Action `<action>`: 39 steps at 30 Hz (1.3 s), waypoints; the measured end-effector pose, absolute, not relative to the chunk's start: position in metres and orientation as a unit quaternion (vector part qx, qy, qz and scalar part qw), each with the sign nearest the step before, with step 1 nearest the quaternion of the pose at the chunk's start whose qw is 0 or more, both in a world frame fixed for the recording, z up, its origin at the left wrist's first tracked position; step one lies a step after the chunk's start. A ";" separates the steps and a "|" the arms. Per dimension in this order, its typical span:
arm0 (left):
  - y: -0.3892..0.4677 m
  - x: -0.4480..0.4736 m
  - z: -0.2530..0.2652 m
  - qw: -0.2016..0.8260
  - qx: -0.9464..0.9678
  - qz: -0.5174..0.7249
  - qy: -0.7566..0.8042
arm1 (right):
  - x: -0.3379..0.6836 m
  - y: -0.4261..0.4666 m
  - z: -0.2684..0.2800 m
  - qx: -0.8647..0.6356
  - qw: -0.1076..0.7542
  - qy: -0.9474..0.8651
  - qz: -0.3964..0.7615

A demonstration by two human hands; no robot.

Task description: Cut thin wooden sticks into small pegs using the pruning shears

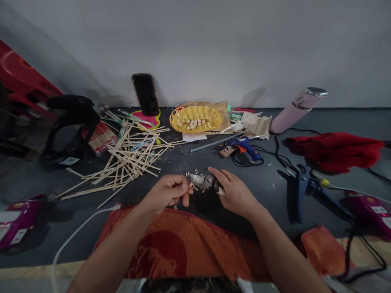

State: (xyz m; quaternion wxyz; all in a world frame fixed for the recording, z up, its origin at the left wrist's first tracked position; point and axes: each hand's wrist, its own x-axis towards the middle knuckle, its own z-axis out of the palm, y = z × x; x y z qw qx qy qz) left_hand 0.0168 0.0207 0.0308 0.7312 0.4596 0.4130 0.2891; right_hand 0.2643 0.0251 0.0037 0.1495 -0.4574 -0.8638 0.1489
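My right hand (235, 192) is closed around the handles of pruning shears (204, 181), whose metal blades point left. Between the thumb and fingers of my left hand (169, 190) a short pale wooden stick (191, 185) is pinched, its end right by the blades. I cannot tell whether the blades touch it. Small cut stick pieces (196, 188) lie on the dark table beneath the shears. A loose heap of long thin wooden sticks (128, 162) spreads over the left side. More cut pieces (195, 123) rest inside a yellow woven basket (175, 122) near the wall.
A blue glue gun (249, 148) with its cord lies beyond my right hand. On the right are blue-handled pliers (297, 191), a red cloth (336, 150) and a pink bottle (295, 110). A phone (145, 93) leans at the back. An orange cloth (195, 248) covers the near edge.
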 end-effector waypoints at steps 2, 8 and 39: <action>0.021 0.016 0.032 0.748 0.449 0.274 0.405 | 0.264 0.025 0.003 -0.455 0.154 -0.864 0.151; 0.021 0.014 0.032 0.758 0.430 0.273 0.407 | 0.262 0.022 0.006 -0.471 0.160 -0.853 0.158; 0.016 0.018 0.042 0.757 0.405 0.310 0.410 | 0.259 0.019 0.008 -0.467 0.151 -0.863 0.118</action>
